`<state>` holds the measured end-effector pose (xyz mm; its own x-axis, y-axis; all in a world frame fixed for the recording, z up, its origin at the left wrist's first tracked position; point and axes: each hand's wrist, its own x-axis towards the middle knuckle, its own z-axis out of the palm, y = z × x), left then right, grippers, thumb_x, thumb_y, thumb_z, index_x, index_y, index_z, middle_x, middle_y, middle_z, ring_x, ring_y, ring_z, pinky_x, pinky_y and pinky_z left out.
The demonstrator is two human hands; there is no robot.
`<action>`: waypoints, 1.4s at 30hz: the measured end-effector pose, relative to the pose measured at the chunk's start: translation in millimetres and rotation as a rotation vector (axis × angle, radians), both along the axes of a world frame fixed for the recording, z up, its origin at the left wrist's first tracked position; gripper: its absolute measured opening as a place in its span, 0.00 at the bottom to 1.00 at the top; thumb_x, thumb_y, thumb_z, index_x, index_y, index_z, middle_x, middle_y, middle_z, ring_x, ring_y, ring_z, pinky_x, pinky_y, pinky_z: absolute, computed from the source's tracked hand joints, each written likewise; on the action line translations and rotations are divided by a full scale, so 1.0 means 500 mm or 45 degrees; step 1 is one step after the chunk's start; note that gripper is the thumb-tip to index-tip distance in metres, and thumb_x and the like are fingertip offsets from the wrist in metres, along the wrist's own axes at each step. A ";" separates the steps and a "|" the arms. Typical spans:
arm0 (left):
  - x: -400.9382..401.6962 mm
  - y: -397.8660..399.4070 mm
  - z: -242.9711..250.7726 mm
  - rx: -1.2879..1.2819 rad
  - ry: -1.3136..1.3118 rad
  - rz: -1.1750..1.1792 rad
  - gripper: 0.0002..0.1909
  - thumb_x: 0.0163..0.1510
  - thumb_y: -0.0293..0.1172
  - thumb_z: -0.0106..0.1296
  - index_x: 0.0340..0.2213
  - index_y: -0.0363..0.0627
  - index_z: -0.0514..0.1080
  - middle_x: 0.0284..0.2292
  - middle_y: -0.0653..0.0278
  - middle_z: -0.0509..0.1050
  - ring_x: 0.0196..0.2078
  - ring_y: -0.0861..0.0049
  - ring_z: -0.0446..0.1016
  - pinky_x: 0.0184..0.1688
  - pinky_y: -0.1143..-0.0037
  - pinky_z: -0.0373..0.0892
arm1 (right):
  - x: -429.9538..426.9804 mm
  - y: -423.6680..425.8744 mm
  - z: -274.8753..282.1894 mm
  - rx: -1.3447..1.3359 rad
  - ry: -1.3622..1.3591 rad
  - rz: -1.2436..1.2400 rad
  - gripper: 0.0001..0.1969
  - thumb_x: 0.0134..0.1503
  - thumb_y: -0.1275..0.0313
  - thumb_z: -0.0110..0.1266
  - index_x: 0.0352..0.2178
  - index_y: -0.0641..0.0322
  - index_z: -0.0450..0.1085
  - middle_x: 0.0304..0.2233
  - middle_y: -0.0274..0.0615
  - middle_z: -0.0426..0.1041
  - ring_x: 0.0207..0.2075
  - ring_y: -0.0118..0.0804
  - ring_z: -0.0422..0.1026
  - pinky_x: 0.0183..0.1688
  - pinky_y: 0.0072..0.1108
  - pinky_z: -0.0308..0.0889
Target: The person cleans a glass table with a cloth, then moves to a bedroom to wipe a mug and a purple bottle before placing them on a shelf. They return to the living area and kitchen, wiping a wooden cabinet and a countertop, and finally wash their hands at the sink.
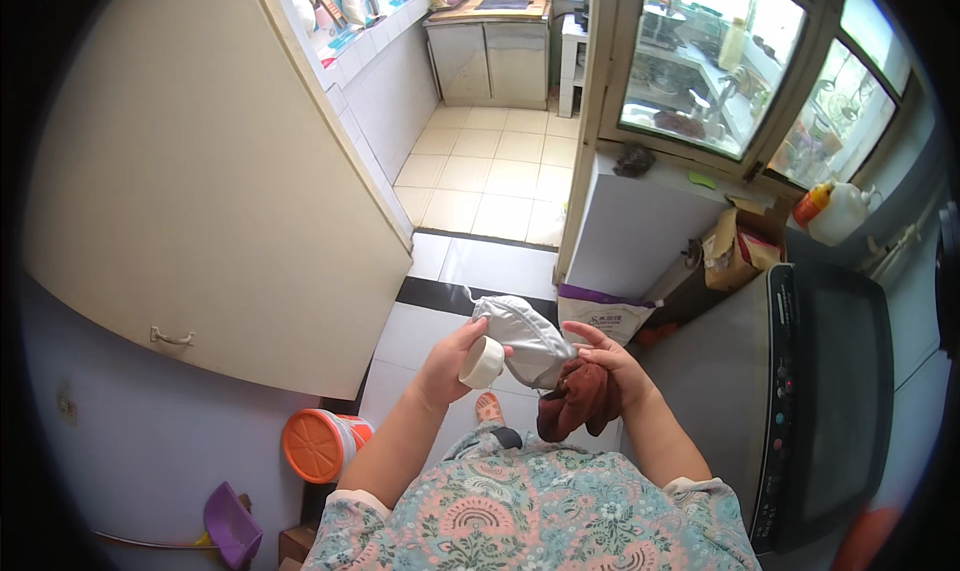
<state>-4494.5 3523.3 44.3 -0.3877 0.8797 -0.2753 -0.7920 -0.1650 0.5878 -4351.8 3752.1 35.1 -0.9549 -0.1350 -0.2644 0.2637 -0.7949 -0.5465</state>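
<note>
My left hand (450,361) pinches one end of a light grey fabric piece (521,338) with a curved seam and a thin cord at its upper left. It also holds a short white cylinder (481,363), perhaps a roll or a small cup. At the other end of the grey piece, my right hand (611,364) grips the edge between thumb and fingers. A crumpled reddish-brown cloth (577,402) hangs from that same hand. Both pieces are in front of my waist, above the white tiled floor (397,338).
Ahead, a doorway leads into a kitchen with a low cabinet (487,60). A cream door (195,181) stands left, above an orange-lidded bucket (319,445) and purple dustpan (232,526). On my right are a top-loading washing machine (705,391), a white bag (604,316) and a cardboard box (731,244).
</note>
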 end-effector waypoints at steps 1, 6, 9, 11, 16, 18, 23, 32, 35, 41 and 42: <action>-0.039 -0.009 -0.001 -0.036 0.044 0.071 0.20 0.60 0.36 0.35 0.51 0.41 0.57 0.41 0.60 0.69 0.36 0.77 0.71 0.35 0.78 0.70 | -0.043 -0.001 -0.004 -0.036 -0.037 -0.025 0.27 0.52 0.78 0.47 0.54 0.64 0.53 0.43 0.50 0.69 0.43 0.40 0.70 0.45 0.27 0.67; -0.243 -0.061 -0.028 -0.002 -0.153 0.451 0.17 0.61 0.38 0.33 0.47 0.43 0.61 0.41 0.60 0.69 0.38 0.75 0.71 0.37 0.75 0.72 | -0.257 -0.010 -0.036 -0.279 0.035 -0.380 0.13 0.56 0.73 0.40 0.42 0.67 0.62 0.34 0.50 0.70 0.37 0.41 0.71 0.43 0.28 0.69; -0.342 -0.105 -0.074 0.148 -0.442 0.592 0.18 0.61 0.41 0.34 0.45 0.43 0.63 0.40 0.57 0.69 0.43 0.69 0.70 0.43 0.70 0.72 | -0.369 -0.020 -0.005 -0.515 -0.172 -0.389 0.14 0.58 0.69 0.36 0.39 0.66 0.64 0.36 0.49 0.70 0.39 0.43 0.70 0.46 0.35 0.66; -0.374 -0.106 -0.066 0.149 -0.454 0.602 0.18 0.61 0.42 0.34 0.45 0.42 0.64 0.41 0.56 0.69 0.46 0.67 0.68 0.44 0.70 0.72 | -0.413 -0.009 -0.009 -0.406 -0.159 -0.408 0.16 0.58 0.62 0.37 0.36 0.64 0.65 0.37 0.46 0.69 0.39 0.41 0.68 0.46 0.32 0.65; -0.480 -0.080 -0.079 0.114 -0.196 0.514 0.21 0.54 0.24 0.46 0.48 0.44 0.54 0.43 0.58 0.65 0.47 0.68 0.68 0.48 0.75 0.70 | -0.534 0.025 0.026 -0.332 -0.200 -0.363 0.19 0.58 0.61 0.34 0.39 0.64 0.65 0.38 0.50 0.69 0.41 0.48 0.69 0.47 0.37 0.63; -0.538 -0.050 -0.089 0.040 -0.051 0.487 0.28 0.51 0.21 0.49 0.50 0.46 0.50 0.44 0.59 0.63 0.48 0.70 0.67 0.49 0.74 0.68 | -0.592 0.052 0.036 -0.337 -0.182 -0.332 0.20 0.59 0.60 0.34 0.41 0.66 0.64 0.40 0.49 0.69 0.43 0.46 0.67 0.49 0.34 0.62; -0.694 0.059 -0.032 -0.089 0.200 0.460 0.37 0.49 0.21 0.51 0.55 0.45 0.43 0.45 0.58 0.63 0.48 0.72 0.66 0.50 0.73 0.66 | -0.770 0.163 -0.002 -0.288 -0.169 -0.374 0.20 0.60 0.60 0.31 0.40 0.65 0.63 0.41 0.44 0.67 0.44 0.41 0.66 0.50 0.29 0.60; -0.972 0.249 -0.014 -0.171 0.244 0.404 0.28 0.54 0.44 0.47 0.51 0.42 0.55 0.45 0.61 0.66 0.44 0.75 0.68 0.46 0.74 0.67 | -1.090 0.358 -0.029 -0.348 -0.078 -0.298 0.15 0.59 0.68 0.35 0.40 0.68 0.64 0.37 0.46 0.70 0.39 0.40 0.70 0.46 0.28 0.66; -1.046 0.294 -0.036 -0.177 0.208 0.374 0.27 0.56 0.52 0.41 0.48 0.41 0.61 0.42 0.61 0.69 0.41 0.77 0.70 0.43 0.76 0.68 | -1.161 0.392 -0.035 -0.380 -0.118 -0.343 0.15 0.60 0.68 0.36 0.39 0.67 0.65 0.38 0.46 0.70 0.40 0.40 0.70 0.47 0.28 0.65; -1.247 0.343 -0.059 -0.160 0.177 0.388 0.26 0.57 0.50 0.40 0.48 0.41 0.61 0.42 0.61 0.70 0.40 0.78 0.70 0.42 0.77 0.68 | -1.311 0.429 -0.050 -0.543 -0.013 -0.264 0.15 0.59 0.65 0.37 0.37 0.66 0.66 0.37 0.44 0.71 0.40 0.39 0.70 0.47 0.27 0.65; -1.289 0.350 -0.058 -0.177 0.239 0.383 0.26 0.57 0.49 0.40 0.48 0.41 0.61 0.41 0.61 0.70 0.41 0.79 0.69 0.42 0.77 0.68 | -1.343 0.444 -0.065 -0.572 0.003 -0.274 0.15 0.59 0.65 0.37 0.37 0.66 0.66 0.37 0.44 0.71 0.40 0.39 0.70 0.47 0.27 0.65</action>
<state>-5139.1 3698.4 15.4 -0.6781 0.6779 -0.2838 -0.5965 -0.2822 0.7513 -5023.3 3973.9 2.5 -0.9742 -0.0344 -0.2228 0.0665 -0.9882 -0.1380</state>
